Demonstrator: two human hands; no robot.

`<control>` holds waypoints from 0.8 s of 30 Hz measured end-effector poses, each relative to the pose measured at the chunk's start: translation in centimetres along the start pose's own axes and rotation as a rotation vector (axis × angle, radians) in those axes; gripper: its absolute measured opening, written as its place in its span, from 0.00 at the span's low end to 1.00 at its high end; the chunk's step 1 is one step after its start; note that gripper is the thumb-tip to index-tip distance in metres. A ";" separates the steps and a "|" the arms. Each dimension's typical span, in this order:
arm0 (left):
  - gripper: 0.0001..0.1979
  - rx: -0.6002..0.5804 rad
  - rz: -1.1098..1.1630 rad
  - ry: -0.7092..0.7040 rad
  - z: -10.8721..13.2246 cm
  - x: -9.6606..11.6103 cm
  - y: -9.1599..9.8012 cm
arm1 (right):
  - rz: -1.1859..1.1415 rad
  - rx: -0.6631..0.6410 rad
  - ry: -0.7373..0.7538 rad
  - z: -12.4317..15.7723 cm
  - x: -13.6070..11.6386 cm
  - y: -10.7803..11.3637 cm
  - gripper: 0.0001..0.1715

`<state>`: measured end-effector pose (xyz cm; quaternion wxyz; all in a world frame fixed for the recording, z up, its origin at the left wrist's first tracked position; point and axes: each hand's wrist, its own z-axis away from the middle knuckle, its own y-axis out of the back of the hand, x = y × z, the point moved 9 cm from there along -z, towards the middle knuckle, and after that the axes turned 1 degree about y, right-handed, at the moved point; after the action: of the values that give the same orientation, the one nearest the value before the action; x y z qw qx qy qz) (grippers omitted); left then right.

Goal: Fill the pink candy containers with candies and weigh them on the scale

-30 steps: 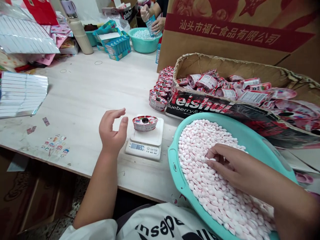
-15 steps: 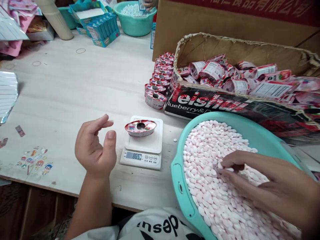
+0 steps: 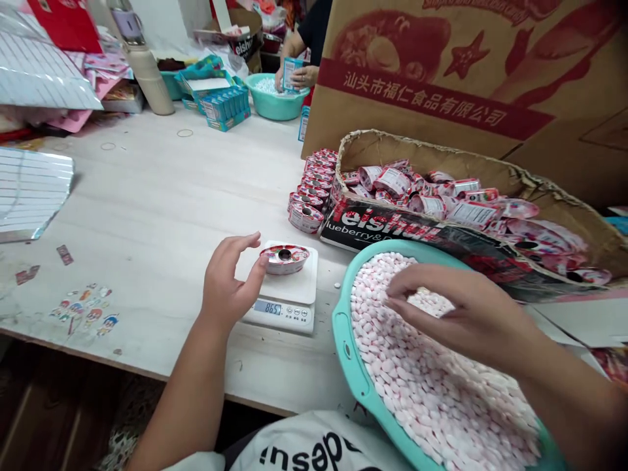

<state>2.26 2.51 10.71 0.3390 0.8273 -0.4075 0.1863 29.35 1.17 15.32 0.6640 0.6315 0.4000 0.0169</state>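
Note:
My left hand (image 3: 231, 278) is open, thumb and fingers apart, at the left end of a small oval candy pack (image 3: 284, 259). Its thumb tip overlaps the pack's edge; I cannot tell if it touches. The pack, red and white with a dark round hole on top, rests on a white digital scale (image 3: 305, 288) whose display reads about 865. My right hand (image 3: 456, 307) is over a turquoise basin (image 3: 346, 327) of pale pink candies (image 3: 407, 386). Its thumb and index fingertips are pinched together, and what is between them is hidden.
Behind the basin stands a torn cardboard box (image 3: 387, 226) full of similar packs. A row of upright packs (image 3: 307, 217) lines its left side. Another person's hands (image 3: 301, 75) hold a blue packet over a far basin (image 3: 277, 108). One loose candy (image 3: 337, 285) lies beside the scale.
My left hand has moved right to the pack on the scale. My right hand has lifted from the candies and shifted left. The head view has tilted up, showing the other person's hands.

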 end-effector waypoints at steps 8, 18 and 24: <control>0.13 0.065 -0.009 0.016 0.1 -1.1 1.0 | 0.089 -0.160 0.317 -12.4 -5.2 -5.1 0.03; 0.13 0.037 -0.017 0.038 0.1 -1.2 0.6 | 0.128 -0.227 0.290 -15.1 -4.7 -8.7 0.09; 0.12 0.160 -0.019 0.120 0.2 -2.6 2.3 | 0.401 -0.144 0.328 -10.8 -5.6 -4.0 0.16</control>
<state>-1.10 2.81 9.95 0.2973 0.8429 -0.3623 0.2643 17.68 6.36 16.04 0.6170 0.6380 0.3668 0.2786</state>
